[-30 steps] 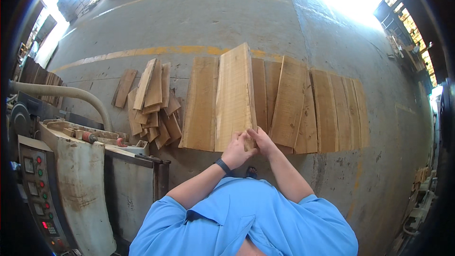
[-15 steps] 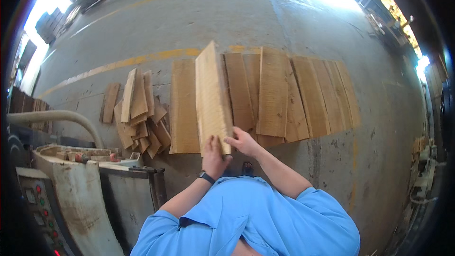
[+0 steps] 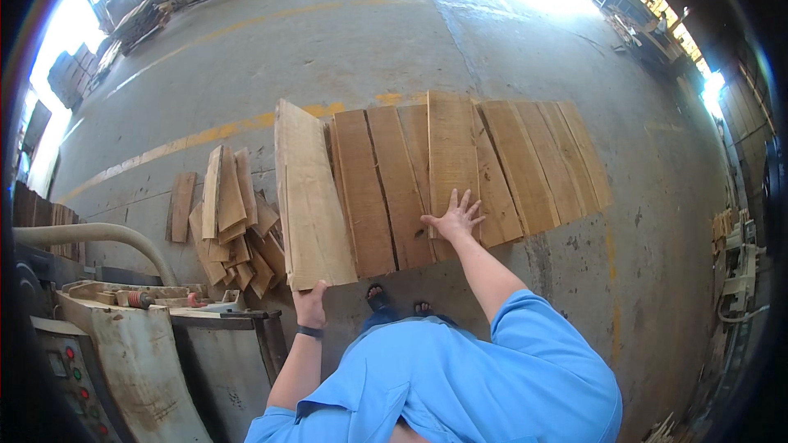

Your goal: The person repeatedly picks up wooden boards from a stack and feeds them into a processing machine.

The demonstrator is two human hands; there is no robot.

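Observation:
Gripped at its near end by my left hand (image 3: 309, 305) is a pale wooden board (image 3: 316, 197), at the left end of a row of planks. My right hand (image 3: 457, 216) is spread with fingers apart over the near end of a lighter plank (image 3: 452, 148) that overlaps its neighbours; whether it touches the wood I cannot tell. Between the two hands lie darker brown planks (image 3: 365, 189) side by side. More planks (image 3: 533, 164) continue to the right, fanned slightly. What lies under the pale board is hidden.
Left of the row is a loose heap of short wood offcuts (image 3: 232, 205). A worn machine (image 3: 123, 344) with a control panel (image 3: 75, 377) and a curved hose (image 3: 115, 234) stands at the lower left. Yellow lines (image 3: 197, 141) mark the concrete floor.
The pale board has come down from a raised, tilted position to the left end of the row. My right hand has let go of it and moved right, its fingers spreading.

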